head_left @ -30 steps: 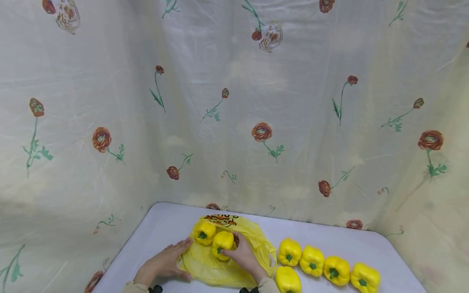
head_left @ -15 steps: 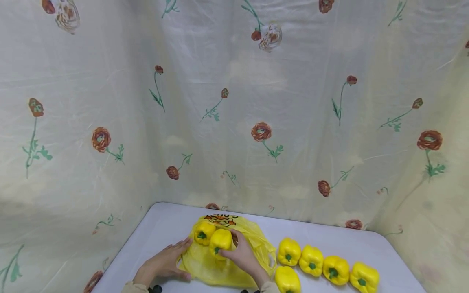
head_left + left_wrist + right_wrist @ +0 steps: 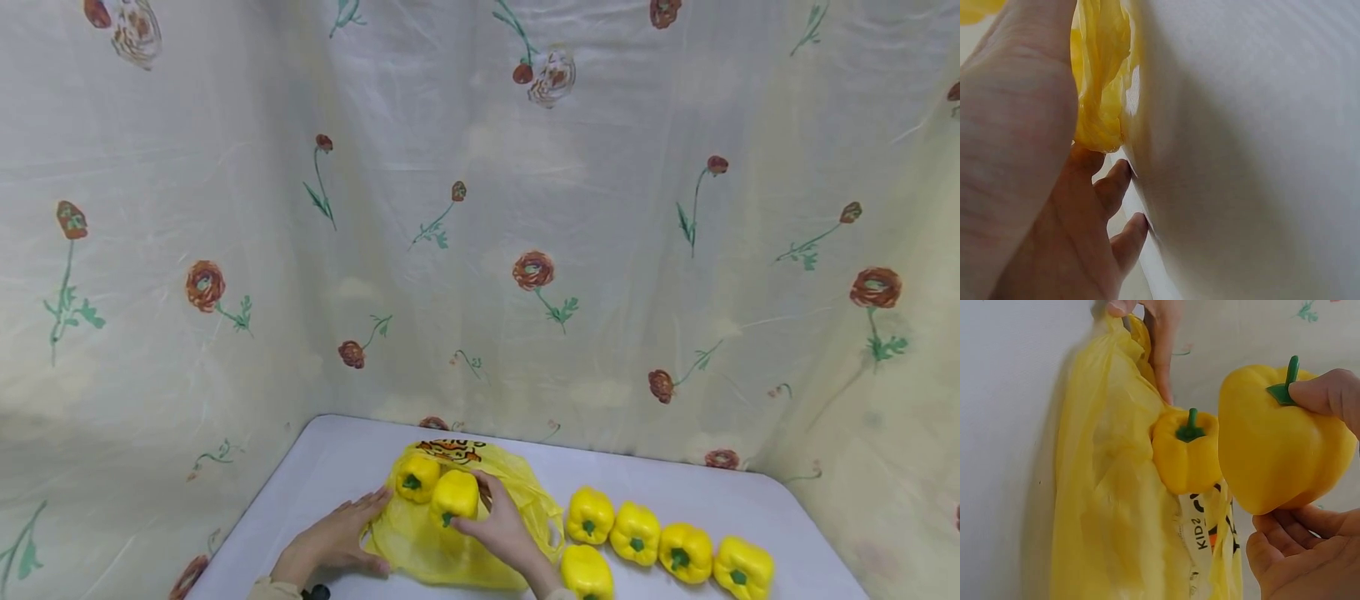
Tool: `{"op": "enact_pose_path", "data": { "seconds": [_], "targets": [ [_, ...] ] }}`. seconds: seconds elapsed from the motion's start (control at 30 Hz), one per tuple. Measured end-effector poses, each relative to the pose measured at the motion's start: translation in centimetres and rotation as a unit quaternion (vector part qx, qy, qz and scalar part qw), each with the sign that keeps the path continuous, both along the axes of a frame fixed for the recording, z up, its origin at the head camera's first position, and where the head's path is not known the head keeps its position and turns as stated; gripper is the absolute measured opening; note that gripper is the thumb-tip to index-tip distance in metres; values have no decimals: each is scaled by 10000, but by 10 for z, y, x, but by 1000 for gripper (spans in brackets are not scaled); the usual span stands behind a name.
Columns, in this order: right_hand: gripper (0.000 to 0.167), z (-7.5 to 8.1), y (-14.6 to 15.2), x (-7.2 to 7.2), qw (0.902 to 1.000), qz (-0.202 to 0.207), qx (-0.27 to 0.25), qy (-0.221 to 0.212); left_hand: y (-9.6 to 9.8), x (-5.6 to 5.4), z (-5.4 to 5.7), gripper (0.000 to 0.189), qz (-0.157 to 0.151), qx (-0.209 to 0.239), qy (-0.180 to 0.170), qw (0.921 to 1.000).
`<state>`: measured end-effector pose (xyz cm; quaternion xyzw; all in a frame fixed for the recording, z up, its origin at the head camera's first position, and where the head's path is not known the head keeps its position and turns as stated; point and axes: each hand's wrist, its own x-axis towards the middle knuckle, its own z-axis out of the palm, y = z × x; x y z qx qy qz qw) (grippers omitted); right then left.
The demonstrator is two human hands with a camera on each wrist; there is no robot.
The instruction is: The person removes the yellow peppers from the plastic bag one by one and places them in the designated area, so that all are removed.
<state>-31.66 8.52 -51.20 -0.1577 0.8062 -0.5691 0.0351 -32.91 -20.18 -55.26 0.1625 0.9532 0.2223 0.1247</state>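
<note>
My right hand grips a yellow bell pepper with a green stem, above the yellow plastic bag. In the right wrist view, the thumb presses beside the stem of this held pepper, and the other fingers are under it. A second bell pepper sits at the far left part of the bag, just left of the held one. My left hand lies along the bag's left edge, fingers extended. The left wrist view shows its fingertips at the table surface, beside the crumpled bag.
To the right of the bag, a row of several yellow bell peppers runs across the white table. Another bell pepper lies in front of the row's left end. A flowered curtain hangs behind the table and at both sides.
The held bell pepper has shifted slightly and tipped, its stem now pointing lower toward me. My right hand has moved with it. The left hand and the bag look the same.
</note>
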Motion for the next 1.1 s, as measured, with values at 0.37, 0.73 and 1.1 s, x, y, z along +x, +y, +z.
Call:
{"op": "enact_pose_path", "data": {
  "seconds": [0.37, 0.73, 1.1],
  "targets": [
    [84, -4, 5, 3, 10000, -6, -24, 53, 0, 2, 0, 119, -76, 5, 48, 10000],
    [85, 3, 22, 12, 9997, -52, 198, -94, 1, 3, 2, 118, -117, 92, 90, 9998],
    [84, 5, 40, 17, 9988, -107, 465, 61, 0, 6, 3, 118, -184, 109, 206, 9996]
  ]
}}
